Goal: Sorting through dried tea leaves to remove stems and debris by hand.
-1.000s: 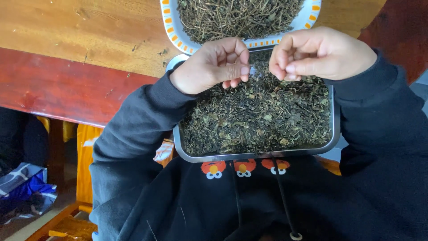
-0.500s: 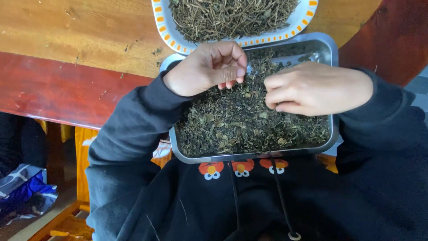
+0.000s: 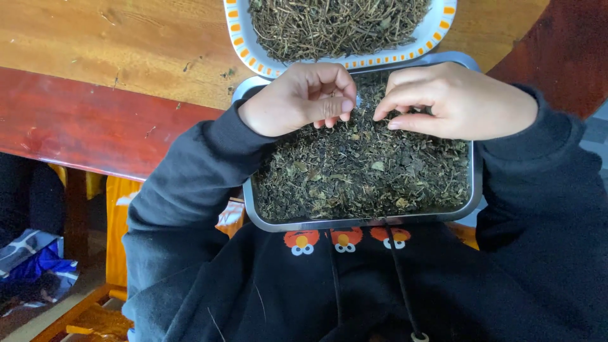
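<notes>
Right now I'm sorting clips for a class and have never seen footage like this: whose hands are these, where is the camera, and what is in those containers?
The picture comes from a camera worn on a person's head, looking down at their own lap and arms in dark sleeves. The left hand and right hand hover over a metal tray full of dried green leaves, fingers pinched together as if on small bits; what they pinch is too small to tell. Beyond it, on the wooden table, sits a white dish with an orange-dotted rim holding dried stems.
</notes>
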